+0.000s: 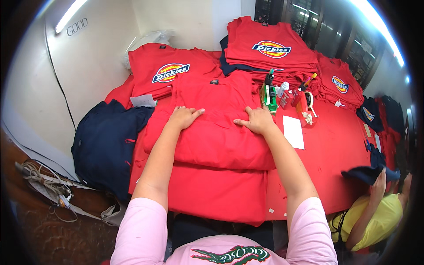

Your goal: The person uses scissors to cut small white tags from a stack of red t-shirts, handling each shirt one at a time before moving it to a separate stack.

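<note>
A red sleeveless shirt (216, 143) lies in front of me, its lower part doubled up toward the neckline, where a small dark label shows. My left hand (185, 117) holds the folded edge on the left, thumb pointing inward. On the right, my right hand (257, 120) grips the same edge, its thumb also turned inward. Some of the fingers are hidden by the hands and cloth. Beneath the shirt, more red cloth (216, 192) hangs over the near table edge.
Stacks of red shirts with printed logos (271, 51) stand at the back. Navy garments (108, 145) are heaped at left. A green tape dispenser (269, 97), small bottles and a red holder (304, 112) stand beside white paper (293, 132). A person in yellow (380, 221) handles dark cloth at right.
</note>
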The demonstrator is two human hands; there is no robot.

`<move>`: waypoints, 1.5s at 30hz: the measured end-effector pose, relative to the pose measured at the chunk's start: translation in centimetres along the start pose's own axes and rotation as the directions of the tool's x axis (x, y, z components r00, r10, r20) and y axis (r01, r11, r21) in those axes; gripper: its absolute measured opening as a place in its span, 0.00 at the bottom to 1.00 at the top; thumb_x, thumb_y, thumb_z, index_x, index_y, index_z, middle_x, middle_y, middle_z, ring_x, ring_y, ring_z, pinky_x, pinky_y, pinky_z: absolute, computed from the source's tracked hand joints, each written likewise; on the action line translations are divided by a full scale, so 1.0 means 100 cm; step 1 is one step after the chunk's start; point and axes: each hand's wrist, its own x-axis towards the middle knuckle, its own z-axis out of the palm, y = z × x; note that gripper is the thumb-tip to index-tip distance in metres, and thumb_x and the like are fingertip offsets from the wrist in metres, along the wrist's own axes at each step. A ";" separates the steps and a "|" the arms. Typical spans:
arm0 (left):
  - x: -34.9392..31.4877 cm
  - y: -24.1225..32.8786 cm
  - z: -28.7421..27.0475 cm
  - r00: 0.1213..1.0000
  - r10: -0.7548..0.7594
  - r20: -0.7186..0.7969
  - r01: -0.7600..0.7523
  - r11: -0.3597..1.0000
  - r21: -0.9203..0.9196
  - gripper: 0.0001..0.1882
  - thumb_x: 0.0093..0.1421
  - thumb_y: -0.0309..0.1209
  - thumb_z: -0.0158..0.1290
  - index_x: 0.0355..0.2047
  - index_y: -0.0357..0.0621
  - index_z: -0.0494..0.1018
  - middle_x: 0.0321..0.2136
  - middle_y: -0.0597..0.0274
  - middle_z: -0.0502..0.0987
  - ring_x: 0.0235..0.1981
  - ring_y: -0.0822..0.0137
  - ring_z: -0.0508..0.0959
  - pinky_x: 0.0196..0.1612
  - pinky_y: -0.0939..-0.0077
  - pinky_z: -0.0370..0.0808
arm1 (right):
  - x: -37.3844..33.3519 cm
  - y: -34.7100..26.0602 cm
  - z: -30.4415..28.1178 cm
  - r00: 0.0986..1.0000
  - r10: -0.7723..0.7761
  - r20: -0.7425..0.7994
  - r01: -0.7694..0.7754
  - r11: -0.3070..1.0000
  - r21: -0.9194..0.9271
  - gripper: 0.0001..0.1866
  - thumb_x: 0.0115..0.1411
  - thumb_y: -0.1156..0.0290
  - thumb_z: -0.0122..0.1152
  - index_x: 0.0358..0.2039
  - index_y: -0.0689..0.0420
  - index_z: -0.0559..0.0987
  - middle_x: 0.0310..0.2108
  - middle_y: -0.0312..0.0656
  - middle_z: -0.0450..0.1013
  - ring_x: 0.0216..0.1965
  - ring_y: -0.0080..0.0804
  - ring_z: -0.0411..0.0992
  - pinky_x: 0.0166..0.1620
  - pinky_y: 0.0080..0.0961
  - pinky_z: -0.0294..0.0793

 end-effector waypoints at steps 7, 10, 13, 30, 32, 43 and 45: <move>-0.094 0.031 -0.100 0.935 0.081 0.346 -0.108 0.992 0.061 0.45 0.70 0.71 0.36 0.47 0.42 0.85 0.40 0.42 0.85 0.44 0.43 0.84 0.53 0.56 0.78 | -0.094 -0.028 -0.092 0.994 -0.104 -0.026 0.107 0.977 0.182 0.30 0.61 0.38 0.66 0.34 0.58 0.85 0.31 0.51 0.81 0.38 0.50 0.82 0.42 0.44 0.79; -0.207 0.045 -0.155 0.789 0.120 0.602 -0.019 0.985 -0.172 0.33 0.72 0.61 0.49 0.57 0.44 0.82 0.39 0.48 0.87 0.45 0.54 0.87 0.52 0.64 0.80 | -0.178 -0.032 -0.146 0.885 -0.458 0.085 0.334 0.752 0.569 0.22 0.57 0.53 0.78 0.41 0.58 0.87 0.31 0.47 0.82 0.34 0.41 0.81 0.38 0.37 0.78; -0.259 0.013 -0.166 0.609 0.189 0.770 0.374 0.788 -0.489 0.31 0.70 0.40 0.61 0.69 0.40 0.70 0.42 0.54 0.87 0.46 0.69 0.85 0.51 0.75 0.79 | -0.209 -0.037 -0.188 0.652 -0.403 0.642 -0.205 0.722 0.661 0.25 0.57 0.60 0.78 0.52 0.57 0.85 0.39 0.44 0.84 0.36 0.31 0.82 0.41 0.29 0.81; -0.264 -0.025 -0.002 0.852 -0.488 0.189 0.430 0.446 -0.785 0.57 0.52 0.60 0.71 0.67 0.24 0.64 0.60 0.34 0.76 0.62 0.50 0.78 0.65 0.62 0.73 | -0.084 -0.054 0.047 0.954 -0.125 -0.271 0.131 0.991 0.001 0.35 0.65 0.50 0.67 0.64 0.61 0.74 0.59 0.57 0.76 0.59 0.57 0.75 0.60 0.49 0.74; -0.286 -0.025 0.000 0.899 -0.398 0.180 0.347 0.398 -0.849 0.55 0.52 0.54 0.72 0.67 0.26 0.65 0.60 0.36 0.77 0.62 0.51 0.78 0.64 0.63 0.74 | -0.090 -0.122 0.015 0.975 -0.086 -0.205 0.165 0.896 0.412 0.43 0.62 0.48 0.72 0.68 0.62 0.69 0.51 0.55 0.80 0.53 0.50 0.79 0.56 0.44 0.78; -0.375 0.107 0.003 0.981 -0.105 -0.161 -0.013 0.800 -0.600 0.22 0.61 0.34 0.62 0.51 0.33 0.73 0.38 0.37 0.82 0.43 0.39 0.83 0.48 0.51 0.81 | -0.162 -0.250 0.029 0.905 -0.165 0.393 -0.390 0.051 0.919 0.49 0.47 0.72 0.79 0.66 0.69 0.62 0.46 0.49 0.78 0.40 0.35 0.80 0.45 0.33 0.82; -0.373 0.085 -0.009 0.993 -0.108 -0.051 0.034 0.663 -0.748 0.16 0.63 0.35 0.61 0.45 0.37 0.78 0.36 0.43 0.83 0.41 0.41 0.84 0.47 0.54 0.81 | -0.179 -0.241 0.035 0.918 -0.193 0.347 -0.363 -0.050 0.931 0.40 0.51 0.77 0.74 0.63 0.67 0.66 0.46 0.48 0.79 0.43 0.36 0.80 0.48 0.35 0.82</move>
